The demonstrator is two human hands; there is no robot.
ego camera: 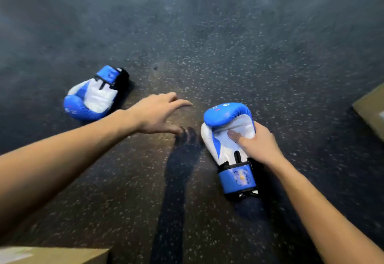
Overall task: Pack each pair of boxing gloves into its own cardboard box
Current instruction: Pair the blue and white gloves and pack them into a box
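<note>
Lower-left box (pixel 54 255) and right-edge box (pixel 372 112) are cropped; held glove (pixel 228 114) hides fingers of right hand (pixel 259 141).

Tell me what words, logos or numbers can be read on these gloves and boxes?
Nothing here reads clearly.
Held glove, in the right hand: round mark and red spot on the blue padding, pale emblem on the cuff, all too blurred.
Other glove: small marks on cuff and padding, too blurred.
Cardboard box at lower left: pale label, unreadable.

Gym or storeroom, prob.: speckled floor (pixel 207 35) w/ cardboard boxes (pixel 374 107).
</note>
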